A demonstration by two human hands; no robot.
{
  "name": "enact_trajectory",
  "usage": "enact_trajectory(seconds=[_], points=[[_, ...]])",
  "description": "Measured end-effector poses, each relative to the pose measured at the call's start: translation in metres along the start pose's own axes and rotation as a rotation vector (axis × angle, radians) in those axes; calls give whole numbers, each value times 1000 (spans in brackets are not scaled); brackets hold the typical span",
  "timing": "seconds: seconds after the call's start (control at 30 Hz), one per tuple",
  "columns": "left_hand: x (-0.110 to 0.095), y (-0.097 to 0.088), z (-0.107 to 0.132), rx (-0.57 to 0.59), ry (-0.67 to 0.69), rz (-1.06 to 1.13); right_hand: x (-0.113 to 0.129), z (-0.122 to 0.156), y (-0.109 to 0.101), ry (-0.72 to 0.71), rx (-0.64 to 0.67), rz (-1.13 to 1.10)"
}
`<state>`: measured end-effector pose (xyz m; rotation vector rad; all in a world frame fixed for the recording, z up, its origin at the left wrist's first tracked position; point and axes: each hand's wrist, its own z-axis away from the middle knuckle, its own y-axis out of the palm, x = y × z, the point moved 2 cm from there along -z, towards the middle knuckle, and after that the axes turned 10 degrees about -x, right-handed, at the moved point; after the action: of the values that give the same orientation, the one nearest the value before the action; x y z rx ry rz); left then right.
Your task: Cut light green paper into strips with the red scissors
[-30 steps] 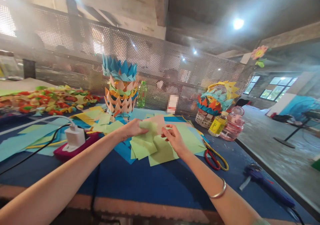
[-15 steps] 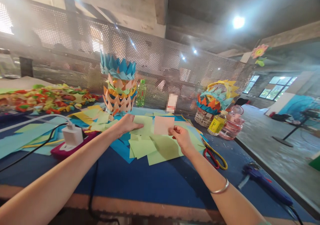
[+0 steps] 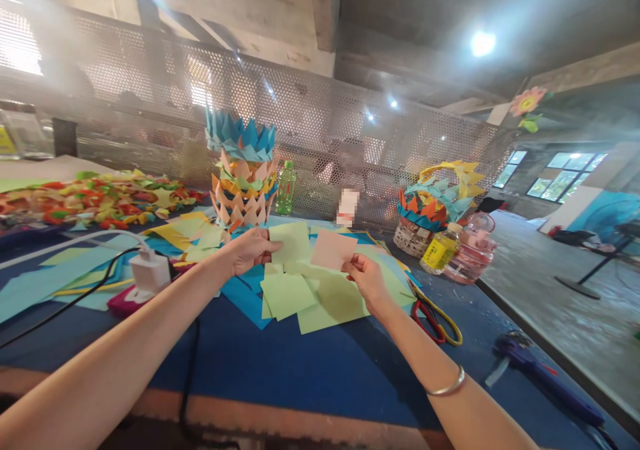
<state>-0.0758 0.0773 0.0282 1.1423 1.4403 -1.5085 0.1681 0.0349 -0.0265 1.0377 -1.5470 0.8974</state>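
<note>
Between the thumb and fingers of my left hand is a light green paper square. My right hand pinches a pale pink paper square by its lower right corner. Both squares are held up side by side, the pink one slightly tilted. Beneath them lie loose green paper sheets and blue paper on the dark blue tabletop. To the right of my right hand rest scissors with red and yellow handles.
Behind my left hand stands a stack of folded-paper crowns. A decorated basket, a yellow-labelled bottle and a pink jug are at the right. A glue gun lies near the right edge; a charger and cables are at left.
The pink square has tilted and moved a little away from the green one, so a gap shows between them. The whole view has shifted slightly.
</note>
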Motion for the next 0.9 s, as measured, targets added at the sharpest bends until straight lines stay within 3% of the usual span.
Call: enact_trajectory(seconds=[0.1,0.17,0.47,0.6,0.7,0.77,0.8,0.9], points=[[1,2,2,-22,-150,245,0,0,0,10,-8,2],[2,2,1,-39,-180,298,-1,-1,0,15,-12,6],[0,5,3,-4,-105,209,-3,-2,-1,-40,5,141],[-7,6,9,15,-79,106,-7,-6,-10,-178,-14,481],[-8,6,7,-57,-73,126,-1,-1,-13,-381,-148,876],[-7,5,5,-105,-68,152,7,10,-6,-527,-201,1006],[-6,5,4,-120,-64,162,10,17,1,-570,-176,1021],[-5,4,2,-149,-55,185,16,40,28,-563,73,1020]])
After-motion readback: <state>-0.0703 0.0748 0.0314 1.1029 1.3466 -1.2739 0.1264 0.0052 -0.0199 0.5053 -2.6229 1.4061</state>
